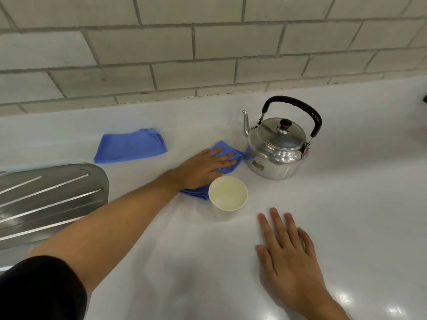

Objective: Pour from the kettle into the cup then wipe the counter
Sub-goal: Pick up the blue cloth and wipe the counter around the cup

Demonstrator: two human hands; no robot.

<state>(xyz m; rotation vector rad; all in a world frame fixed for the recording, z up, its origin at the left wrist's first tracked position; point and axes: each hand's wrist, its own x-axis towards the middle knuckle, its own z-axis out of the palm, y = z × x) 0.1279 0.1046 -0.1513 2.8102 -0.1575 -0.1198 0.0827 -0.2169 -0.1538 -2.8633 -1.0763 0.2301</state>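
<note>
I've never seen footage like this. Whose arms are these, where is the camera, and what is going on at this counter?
There is no machine: a person wears a camera on the head, looking down at their own hands. The left hand lies flat on a blue cloth, pressing it to the white counter between the metal kettle and the paper cup. The right hand rests open on the counter, holding nothing. A second blue cloth lies folded further back, and a steel draining board is at the left.

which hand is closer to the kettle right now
Left. The left hand presses a blue cloth just left of the kettle; the right hand lies flat on the counter well in front of it.
</note>
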